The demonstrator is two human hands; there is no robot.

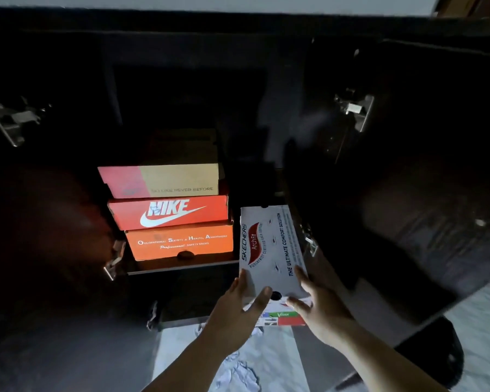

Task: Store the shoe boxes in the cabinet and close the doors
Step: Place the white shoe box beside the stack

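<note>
Already three shoe boxes (170, 213) sit stacked inside the dark cabinet (181, 80). Left hand (238, 304) and right hand (320, 309) grasp the white Skechers box (269, 250) at its near end, just right of the stack, partly in. Both doors (408, 193) stand open, not yet closed.

White shoe box (269, 250): "SKECHERS", "Arch Fit", "THE ULTIMATE COMFORT SOLUTION"; smaller line partly legible, "PODIATRIST CERTIFIED ARCH SUPPORT". Red box (169, 212): "NIKE" with swoosh. Orange box (180, 241): "Occupational Safety & Health Awareness", "Professional Safety Shoes". Pink-and-tan box (161, 181): "...LIKE NEVER BEFORE", first word unreadable. Green label (283, 314) under white box: blurred.
</note>
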